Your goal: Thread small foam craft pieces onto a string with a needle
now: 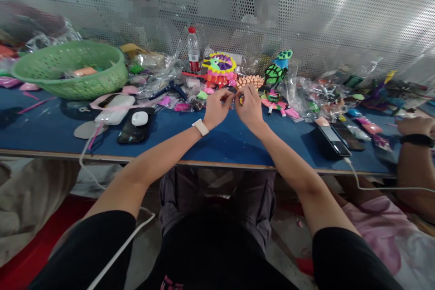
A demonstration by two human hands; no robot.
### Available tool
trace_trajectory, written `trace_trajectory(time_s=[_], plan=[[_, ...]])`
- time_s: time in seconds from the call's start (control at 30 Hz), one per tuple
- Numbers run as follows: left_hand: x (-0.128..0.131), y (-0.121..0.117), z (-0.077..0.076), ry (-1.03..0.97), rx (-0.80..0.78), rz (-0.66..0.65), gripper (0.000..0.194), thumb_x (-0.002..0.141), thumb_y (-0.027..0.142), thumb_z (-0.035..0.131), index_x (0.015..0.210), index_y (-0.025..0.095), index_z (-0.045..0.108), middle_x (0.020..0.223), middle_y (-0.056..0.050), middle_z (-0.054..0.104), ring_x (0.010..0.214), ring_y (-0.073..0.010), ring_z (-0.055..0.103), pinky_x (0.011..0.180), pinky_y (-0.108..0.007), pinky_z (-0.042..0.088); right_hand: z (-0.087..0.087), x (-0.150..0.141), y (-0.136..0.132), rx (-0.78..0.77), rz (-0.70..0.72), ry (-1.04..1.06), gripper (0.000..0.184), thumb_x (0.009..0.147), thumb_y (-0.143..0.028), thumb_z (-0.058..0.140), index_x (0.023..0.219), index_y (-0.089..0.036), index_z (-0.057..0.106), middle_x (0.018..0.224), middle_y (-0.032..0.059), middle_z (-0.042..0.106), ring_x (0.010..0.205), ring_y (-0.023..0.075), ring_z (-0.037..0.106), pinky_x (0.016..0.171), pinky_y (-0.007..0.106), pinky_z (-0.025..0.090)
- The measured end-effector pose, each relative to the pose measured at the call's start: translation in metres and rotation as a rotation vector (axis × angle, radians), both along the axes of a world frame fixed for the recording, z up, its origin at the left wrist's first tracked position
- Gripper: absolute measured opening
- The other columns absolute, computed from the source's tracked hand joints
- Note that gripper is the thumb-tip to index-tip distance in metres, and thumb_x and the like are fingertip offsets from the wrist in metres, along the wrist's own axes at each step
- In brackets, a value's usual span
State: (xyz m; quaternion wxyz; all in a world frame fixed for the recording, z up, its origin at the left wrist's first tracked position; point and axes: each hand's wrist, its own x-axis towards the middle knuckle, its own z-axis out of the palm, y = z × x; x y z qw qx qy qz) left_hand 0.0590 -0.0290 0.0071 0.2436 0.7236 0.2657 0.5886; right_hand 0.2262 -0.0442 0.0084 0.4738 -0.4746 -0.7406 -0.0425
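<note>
Over the blue table, my left hand is closed in a pinch, its fingertips almost meeting those of my right hand. The right fingers are pinched too. Whatever lies between them is too small or hidden to make out. Just beyond the hands stand colourful clay-like figures: one with a yellow scalloped rim and purple top, a peach spiky piece, and a green and black ball-shaped figure. Beside my right hand is a small pink and green figure.
At the left stand a green plastic basket, a white power bank and a dark phone bearing a white case. A red-capped bottle rises behind. Phones and a co-worker's hand are at right, among plastic bags.
</note>
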Motion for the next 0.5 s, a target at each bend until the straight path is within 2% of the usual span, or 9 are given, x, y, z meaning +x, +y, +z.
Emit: trace_trajectory(time_s=[0.17,0.27,0.37,0.5], plan=[[-0.005,0.005,0.003,0.017,0.035,0.054,0.043,0.111,0.059,0.069,0.087,0.023,0.071,0.085,-0.005,0.078,0.077,-0.0182,0.071,0.076,-0.033,0.061,-0.003,-0.01,-0.004,-0.039,0.037,0.05,0.009,0.105,-0.02,0.061,0.104,-0.027,0.066,0.122,0.0131,0.071,0.127,0.0333,0.065,0.119,0.06,0.055],[-0.009,0.009,0.006,0.007,0.058,0.069,0.044,0.111,0.06,0.069,0.086,0.024,0.07,0.084,-0.006,0.077,0.079,-0.0194,0.071,0.081,-0.035,0.06,0.0,-0.015,-0.008,-0.054,0.085,0.126,0.01,0.102,-0.02,0.066,0.097,-0.028,0.062,0.123,0.0119,0.072,0.128,0.0317,0.065,0.12,0.058,0.054],[-0.013,0.013,0.008,0.012,0.033,0.015,0.05,0.111,0.067,0.066,0.088,0.023,0.07,0.085,-0.005,0.075,0.076,-0.0185,0.068,0.077,-0.034,0.059,0.007,-0.014,-0.01,-0.153,0.159,0.349,0.017,0.098,-0.029,0.076,0.094,-0.029,0.059,0.114,0.0079,0.073,0.12,0.0275,0.066,0.11,0.047,0.057],[-0.017,0.014,0.01,0.038,0.002,-0.066,0.058,0.108,0.077,0.063,0.091,0.022,0.071,0.085,-0.005,0.074,0.073,-0.0168,0.066,0.073,-0.032,0.058,0.017,-0.008,-0.007,-0.448,0.384,0.794,0.028,0.09,-0.041,0.089,0.096,-0.031,0.063,0.096,0.0002,0.07,0.099,0.0203,0.068,0.09,0.035,0.058]])
